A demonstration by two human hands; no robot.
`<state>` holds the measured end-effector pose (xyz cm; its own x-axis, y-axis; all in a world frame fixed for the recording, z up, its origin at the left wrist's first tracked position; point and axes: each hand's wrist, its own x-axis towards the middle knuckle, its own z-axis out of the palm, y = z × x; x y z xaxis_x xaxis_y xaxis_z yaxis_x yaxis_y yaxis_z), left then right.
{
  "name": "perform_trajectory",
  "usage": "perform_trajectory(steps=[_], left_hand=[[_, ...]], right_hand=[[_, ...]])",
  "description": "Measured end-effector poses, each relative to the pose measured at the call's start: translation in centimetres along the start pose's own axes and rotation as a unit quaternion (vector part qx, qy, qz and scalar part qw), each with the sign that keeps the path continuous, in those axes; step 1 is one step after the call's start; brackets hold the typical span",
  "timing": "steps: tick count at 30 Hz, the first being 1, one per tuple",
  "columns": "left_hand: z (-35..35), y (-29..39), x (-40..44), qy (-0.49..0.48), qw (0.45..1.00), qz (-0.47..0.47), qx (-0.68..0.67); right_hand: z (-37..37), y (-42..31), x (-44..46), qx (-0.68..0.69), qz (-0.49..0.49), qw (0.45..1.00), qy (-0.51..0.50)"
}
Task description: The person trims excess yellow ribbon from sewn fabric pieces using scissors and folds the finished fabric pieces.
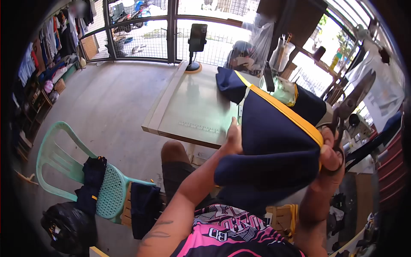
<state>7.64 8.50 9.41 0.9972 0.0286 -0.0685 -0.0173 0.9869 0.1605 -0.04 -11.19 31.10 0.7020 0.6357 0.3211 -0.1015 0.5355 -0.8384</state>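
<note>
A navy cloth piece [274, 128] with a yellow trim strip [287, 109] is lifted in front of me, its lower part folded over. My right hand [330, 152] pinches the trimmed edge at its right end. Dark metal scissors [349, 105] are also in that hand, a handle loop around the fingers and the blades pointing up. My left hand [232, 139] is at the cloth's left edge, thumb raised; the cloth hides its other fingers, so its grip does not show. Behind the cloth, part of a sewing machine [268, 79] shows above the table.
The pale table [180, 107] has ruler-like markings and carries a phone on a stand [198, 40]. At left, a green plastic chair [113, 192] has navy cloth [94, 171] on it, beside a black plastic bag [70, 227]. Clothes [55, 34] hang along the left wall.
</note>
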Motion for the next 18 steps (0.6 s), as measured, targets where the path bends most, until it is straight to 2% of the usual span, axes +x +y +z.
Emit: perform_trajectory(steps=[1,3,5,6,7,8,9,10,11,12,13,14,18], left_hand=[[-0.1,0.4,1.1,-0.012,1.000,0.006,-0.005],[-3.2,1.7,5.1,-0.179,0.978,0.080,-0.077],[-6.4,5.3,12.6,-0.119,0.945,0.008,-0.303],[-5.6,6.6,12.6,-0.120,0.945,0.010,-0.303],[-5.2,8.0,12.3,-0.028,0.971,0.122,-0.202],[-4.5,9.5,11.5,0.064,0.967,0.230,-0.091],[-3.8,11.0,10.3,0.156,0.930,0.331,0.025],[-3.4,12.2,9.1,0.242,0.863,0.421,0.141],[-2.8,13.0,7.9,0.246,0.861,0.419,0.147],[-2.1,13.7,6.7,0.252,0.746,0.515,0.339],[-1.8,14.3,5.7,0.240,0.586,0.579,0.513],[-2.1,14.3,4.9,0.240,0.583,0.577,0.519],[-4.8,12.2,0.9,0.360,0.615,0.400,0.576]], right_hand=[[-0.1,-0.1,0.0,-0.010,-0.002,1.000,-0.010],[-1.4,-0.1,-1.2,0.032,-0.059,0.997,0.028],[-2.5,-0.4,-2.5,-0.026,-0.067,0.996,0.051],[-3.3,-0.5,-3.5,-0.026,-0.067,0.996,0.049],[-4.4,-0.4,-4.7,-0.073,-0.063,0.993,0.075],[-5.5,-0.2,-5.9,-0.119,-0.059,0.986,0.100],[-6.9,0.2,-6.9,-0.119,-0.018,0.989,0.091],[-8.4,0.8,-8.1,-0.119,0.024,0.989,0.082],[-10.1,1.7,-9.5,-0.113,0.026,0.990,0.085],[-12.0,2.8,-11.0,-0.114,0.081,0.985,0.098],[-13.3,3.9,-12.1,-0.112,0.135,0.978,0.111],[-14.0,4.7,-12.7,-0.105,0.137,0.979,0.113],[-15.8,7.2,-14.7,-0.197,0.263,0.935,0.137]])
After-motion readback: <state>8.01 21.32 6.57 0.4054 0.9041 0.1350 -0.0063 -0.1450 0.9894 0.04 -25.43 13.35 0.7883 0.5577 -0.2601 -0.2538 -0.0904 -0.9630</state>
